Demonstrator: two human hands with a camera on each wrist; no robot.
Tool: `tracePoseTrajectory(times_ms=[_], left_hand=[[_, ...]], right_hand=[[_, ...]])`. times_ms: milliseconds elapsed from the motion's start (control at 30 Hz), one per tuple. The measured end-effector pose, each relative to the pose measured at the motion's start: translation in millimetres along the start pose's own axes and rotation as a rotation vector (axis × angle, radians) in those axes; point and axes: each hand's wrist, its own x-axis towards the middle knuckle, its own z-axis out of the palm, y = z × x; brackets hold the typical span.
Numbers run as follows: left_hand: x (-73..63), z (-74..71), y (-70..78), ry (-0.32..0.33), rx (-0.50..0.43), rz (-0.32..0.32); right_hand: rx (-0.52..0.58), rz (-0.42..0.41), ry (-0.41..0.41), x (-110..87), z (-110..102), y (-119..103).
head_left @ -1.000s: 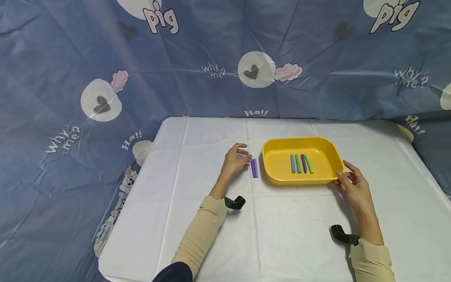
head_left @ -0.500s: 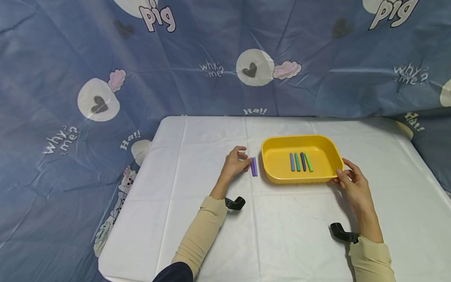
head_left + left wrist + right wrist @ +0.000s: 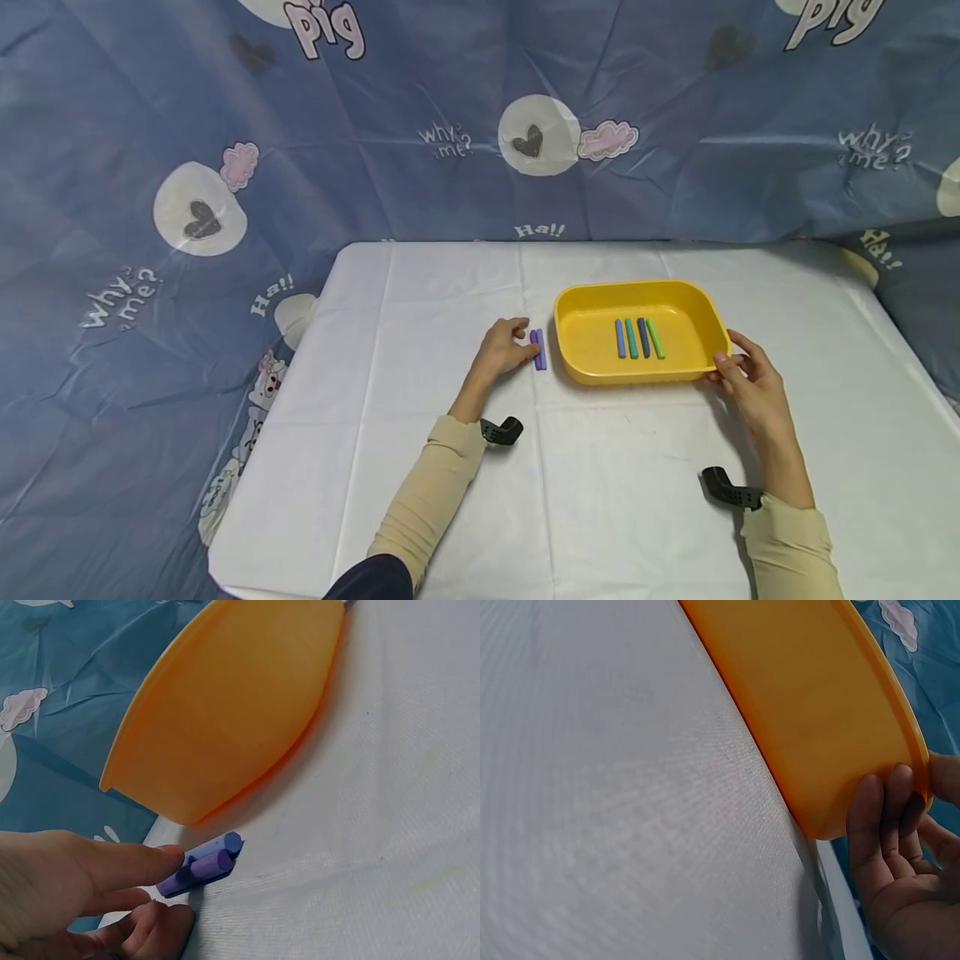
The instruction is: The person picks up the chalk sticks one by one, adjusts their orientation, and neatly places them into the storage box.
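Observation:
On the white cloth, two chalk sticks lie side by side left of the yellow tray (image 3: 592, 358). One is purple (image 3: 206, 870), the other lighter violet-blue (image 3: 227, 842). My left hand (image 3: 501, 346) is at their left, its extended thumb (image 3: 142, 862) touching them from above; its other fingers are bent, apart from the chalks. My right hand (image 3: 753, 392) grips the tray's near right corner, thumb at the rim and fingers against the outer wall. Inside the tray several chalks lie in a row: blue (image 3: 620, 339), teal (image 3: 632, 338), dark blue (image 3: 643, 337) and green (image 3: 656, 338).
A white cloth (image 3: 622, 483) covers the table. Behind it and at the left hangs a blue printed curtain (image 3: 420, 192). Black camera mounts are worn at the left wrist (image 3: 501, 431) and the right wrist (image 3: 731, 489).
My left thumb has moved right, from beside the two purple chalks onto them. The right hand keeps its grip on the tray. The whole head view has shifted slightly.

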Motion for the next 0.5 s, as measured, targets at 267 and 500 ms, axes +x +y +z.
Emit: tracePoseTrajectory(times_ms=[267, 500], left_hand=[[-0.5, 1.5, -0.2, 0.020, 0.046, 0.066], [-3.4, 2.8, 0.7, 0.050, 0.017, 0.048]], right_hand=[[0.038, -0.012, -0.016, 1.0, -0.3, 1.4], [0.036, -0.011, -0.009, 1.1, -0.6, 2.0]])
